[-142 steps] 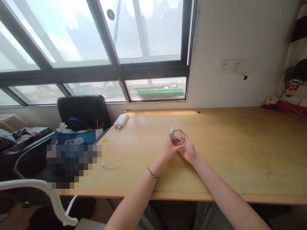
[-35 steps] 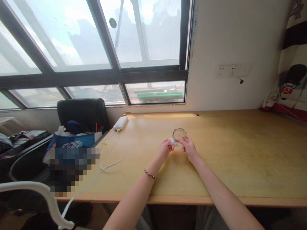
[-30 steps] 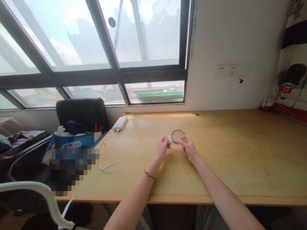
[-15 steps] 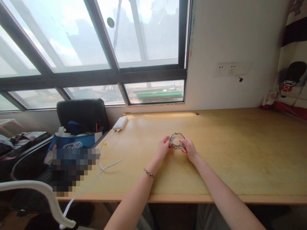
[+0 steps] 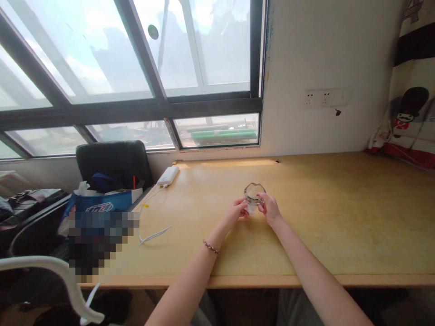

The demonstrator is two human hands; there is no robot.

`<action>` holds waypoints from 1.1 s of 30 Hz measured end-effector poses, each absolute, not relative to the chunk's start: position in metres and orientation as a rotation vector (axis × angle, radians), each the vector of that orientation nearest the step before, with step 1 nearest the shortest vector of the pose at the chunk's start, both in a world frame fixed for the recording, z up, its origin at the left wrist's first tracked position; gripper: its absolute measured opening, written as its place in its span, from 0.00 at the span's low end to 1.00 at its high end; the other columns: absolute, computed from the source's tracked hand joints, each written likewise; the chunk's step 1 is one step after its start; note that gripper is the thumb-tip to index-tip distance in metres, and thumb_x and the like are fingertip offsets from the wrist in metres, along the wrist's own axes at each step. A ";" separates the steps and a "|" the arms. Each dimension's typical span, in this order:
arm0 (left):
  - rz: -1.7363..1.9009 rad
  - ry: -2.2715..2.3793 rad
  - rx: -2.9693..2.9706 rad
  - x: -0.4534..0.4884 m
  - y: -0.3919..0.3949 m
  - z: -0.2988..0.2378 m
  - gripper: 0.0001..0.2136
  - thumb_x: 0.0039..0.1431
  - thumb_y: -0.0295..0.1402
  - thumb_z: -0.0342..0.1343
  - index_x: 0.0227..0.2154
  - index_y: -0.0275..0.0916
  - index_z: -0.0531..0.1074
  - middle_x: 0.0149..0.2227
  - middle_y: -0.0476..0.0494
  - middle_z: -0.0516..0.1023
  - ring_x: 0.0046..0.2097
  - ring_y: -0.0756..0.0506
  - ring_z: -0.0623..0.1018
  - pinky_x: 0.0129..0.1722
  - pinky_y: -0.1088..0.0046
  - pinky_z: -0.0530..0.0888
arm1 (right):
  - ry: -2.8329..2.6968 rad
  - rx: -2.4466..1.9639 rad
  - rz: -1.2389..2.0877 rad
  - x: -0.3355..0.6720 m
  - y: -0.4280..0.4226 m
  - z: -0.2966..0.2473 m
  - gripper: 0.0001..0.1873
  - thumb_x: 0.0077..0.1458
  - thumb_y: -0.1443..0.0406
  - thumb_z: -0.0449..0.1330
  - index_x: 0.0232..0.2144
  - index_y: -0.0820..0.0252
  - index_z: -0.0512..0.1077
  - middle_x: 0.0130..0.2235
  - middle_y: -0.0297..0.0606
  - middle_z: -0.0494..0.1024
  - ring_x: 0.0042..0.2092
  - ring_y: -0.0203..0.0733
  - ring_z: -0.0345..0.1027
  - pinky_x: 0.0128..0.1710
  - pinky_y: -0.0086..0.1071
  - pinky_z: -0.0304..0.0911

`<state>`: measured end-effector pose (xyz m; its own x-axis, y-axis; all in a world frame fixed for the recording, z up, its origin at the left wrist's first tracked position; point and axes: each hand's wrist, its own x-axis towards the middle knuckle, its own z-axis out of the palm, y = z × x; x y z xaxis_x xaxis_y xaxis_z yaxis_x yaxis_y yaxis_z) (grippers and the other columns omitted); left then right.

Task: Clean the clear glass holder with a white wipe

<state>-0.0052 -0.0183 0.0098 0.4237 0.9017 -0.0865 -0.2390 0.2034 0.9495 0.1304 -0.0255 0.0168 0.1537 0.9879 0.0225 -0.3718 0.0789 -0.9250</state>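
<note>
On my feed, the right hand (image 5: pixel 271 210) grips a clear, scalloped glass bowl (image 5: pixel 250 199) over the yellowish wooden table (image 5: pixel 340 217); the left hand (image 5: pixel 239 209) pinches white, tissue-like material (image 5: pixel 251 209) against it. I judge handling unfinished: neither set down.

Worktop (image 5: pixel 346 217): free path R of R hand (image 5: pixel 271 209). Obstr. L: wht device (image 5: pixel 168 175), wht cable (image 5: pixel 156 235); rear: wall (image 5: pixel 306 131).

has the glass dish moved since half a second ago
Yes, slightly: judged against the small dark mark by the back edge of the desk, the glass dish has shifted up and right in the view, closer to that mark.
</note>
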 end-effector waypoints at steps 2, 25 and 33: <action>0.968 0.725 1.020 -0.006 -0.016 0.009 0.10 0.41 0.34 0.55 0.27 0.32 0.68 0.20 0.47 0.69 0.18 0.54 0.67 0.19 0.78 0.63 | -0.845 -0.954 1.229 0.131 -0.026 0.017 0.13 0.40 0.57 0.56 0.22 0.64 0.65 0.16 0.25 0.60 0.13 0.24 0.45 0.10 0.22 0.39; 1.158 0.948 1.093 -0.008 -0.013 0.012 0.16 0.42 0.41 0.57 0.30 0.33 0.67 0.21 0.48 0.71 0.19 0.54 0.69 0.19 0.80 0.66 | -1.009 -1.206 1.286 0.130 -0.020 0.012 0.29 0.43 0.44 0.49 0.33 0.64 0.68 0.11 0.28 0.61 0.11 0.29 0.51 0.10 0.22 0.43; 1.422 1.276 1.074 -0.015 -0.012 0.007 0.13 0.43 0.40 0.57 0.26 0.34 0.67 0.19 0.49 0.71 0.19 0.52 0.69 0.18 0.79 0.64 | -1.437 -1.310 0.626 0.124 -0.034 0.021 0.25 0.42 0.56 0.58 0.45 0.53 0.64 0.43 0.40 0.69 0.19 0.28 0.60 0.24 0.29 0.62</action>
